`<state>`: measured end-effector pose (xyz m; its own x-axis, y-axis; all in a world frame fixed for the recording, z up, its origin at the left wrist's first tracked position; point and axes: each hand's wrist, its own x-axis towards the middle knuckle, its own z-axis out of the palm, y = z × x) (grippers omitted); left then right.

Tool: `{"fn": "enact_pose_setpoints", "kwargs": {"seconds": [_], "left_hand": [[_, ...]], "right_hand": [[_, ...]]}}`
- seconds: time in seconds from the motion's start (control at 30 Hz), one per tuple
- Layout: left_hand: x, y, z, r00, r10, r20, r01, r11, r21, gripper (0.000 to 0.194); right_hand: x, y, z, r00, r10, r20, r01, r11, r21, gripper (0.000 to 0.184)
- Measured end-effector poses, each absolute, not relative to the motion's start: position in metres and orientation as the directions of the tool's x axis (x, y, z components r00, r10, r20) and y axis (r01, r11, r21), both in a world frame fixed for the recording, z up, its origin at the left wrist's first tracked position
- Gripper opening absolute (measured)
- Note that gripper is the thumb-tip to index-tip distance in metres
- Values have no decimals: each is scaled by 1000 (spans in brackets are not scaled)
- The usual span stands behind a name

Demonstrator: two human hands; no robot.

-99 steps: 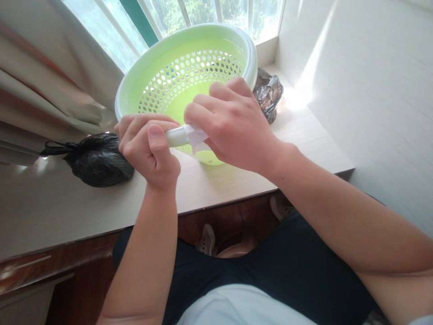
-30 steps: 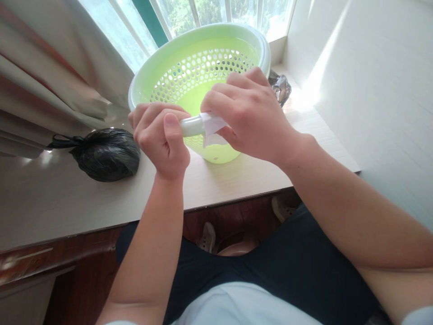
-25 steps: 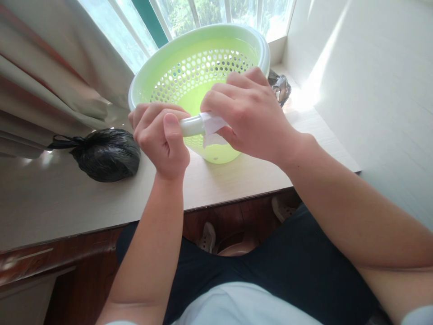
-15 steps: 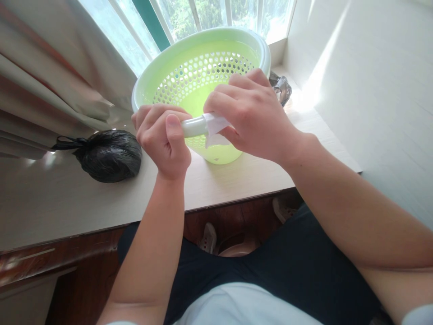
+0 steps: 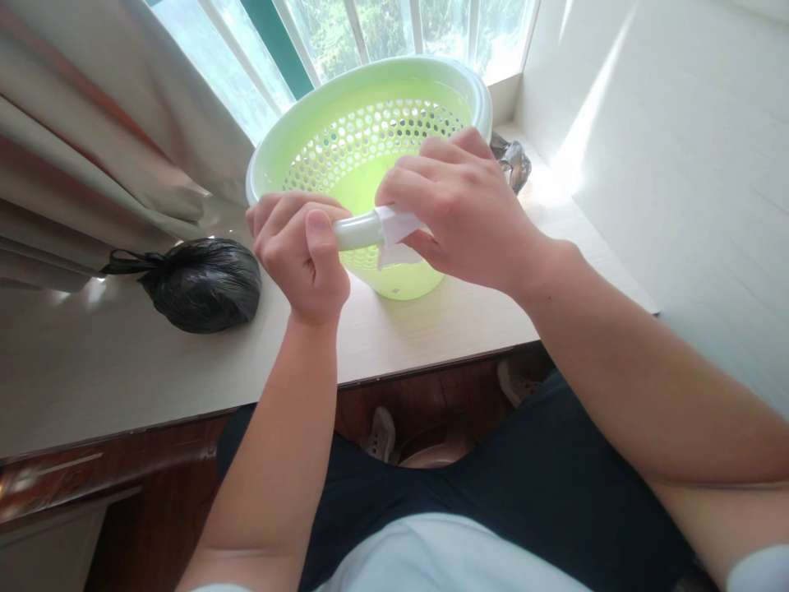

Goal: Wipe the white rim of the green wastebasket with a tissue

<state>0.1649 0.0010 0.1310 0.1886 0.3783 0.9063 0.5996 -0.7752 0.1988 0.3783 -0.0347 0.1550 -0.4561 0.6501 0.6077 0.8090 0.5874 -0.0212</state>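
A light green plastic basket [image 5: 400,288], tilted toward me, has rows of holes in its side and a pale, thick rim. My left hand [image 5: 302,255] is closed around the near rim at the left, thumb on top. On the same rim, my right hand [image 5: 462,214] pinches a white tissue [image 5: 398,226] that is folded over the edge. A loose flap of the tissue hangs down below the rim. The right fingertips are partly hidden behind the tissue and the rim.
A knotted black plastic bag [image 5: 203,284] sits left of the basket on the pale ledge [image 5: 394,345]. Another dark bag [image 5: 513,160] shows behind my right hand. A curtain [image 5: 111,123] hangs at left, a barred window behind, a white wall [image 5: 678,148] at right.
The basket and both hands appear very slightly lower and further right. The black bag has shifted a little the same way in view. Both grips look the same.
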Motion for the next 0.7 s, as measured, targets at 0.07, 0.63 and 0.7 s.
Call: {"fn": "enact_pose_setpoints", "kwargs": {"seconds": [0.07, 0.63, 0.7], "left_hand": [[165, 1, 131, 190, 382, 905, 603, -773, 199, 52], [165, 0, 131, 186, 369, 911, 599, -777, 192, 51], [165, 1, 130, 189, 369, 910, 593, -782, 194, 53]], "right_hand": [[378, -34, 155, -451, 656, 605, 811, 585, -29, 21], [384, -35, 155, -467, 653, 595, 800, 600, -30, 23], [384, -34, 155, -468, 647, 602, 797, 603, -30, 24]]}}
